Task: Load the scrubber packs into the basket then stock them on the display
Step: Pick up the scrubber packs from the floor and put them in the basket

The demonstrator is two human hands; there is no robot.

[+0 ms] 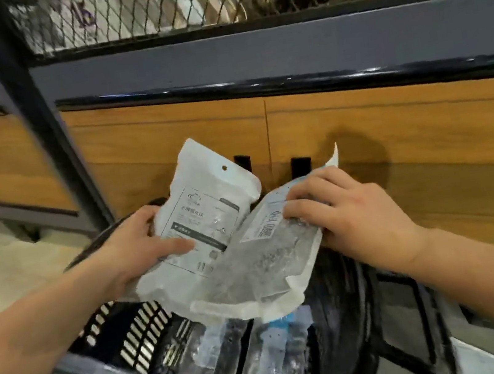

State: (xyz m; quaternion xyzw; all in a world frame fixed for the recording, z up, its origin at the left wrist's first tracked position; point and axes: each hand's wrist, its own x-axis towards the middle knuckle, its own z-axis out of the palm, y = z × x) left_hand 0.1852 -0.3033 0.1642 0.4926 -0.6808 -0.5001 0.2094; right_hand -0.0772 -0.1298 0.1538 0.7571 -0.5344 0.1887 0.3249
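Two white scrubber packs [234, 240] overlapping, tilted; above black basket [140, 339].

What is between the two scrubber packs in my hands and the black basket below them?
Nothing visible: the two white plastic scrubber packs hang directly over the open black slotted basket, which already holds other packs.

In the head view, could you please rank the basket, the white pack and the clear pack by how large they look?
1. Basket, clearly largest, though partly hidden.
2. and 3. White pack and clear pack: they look alike and overlap, so I won't rank them.
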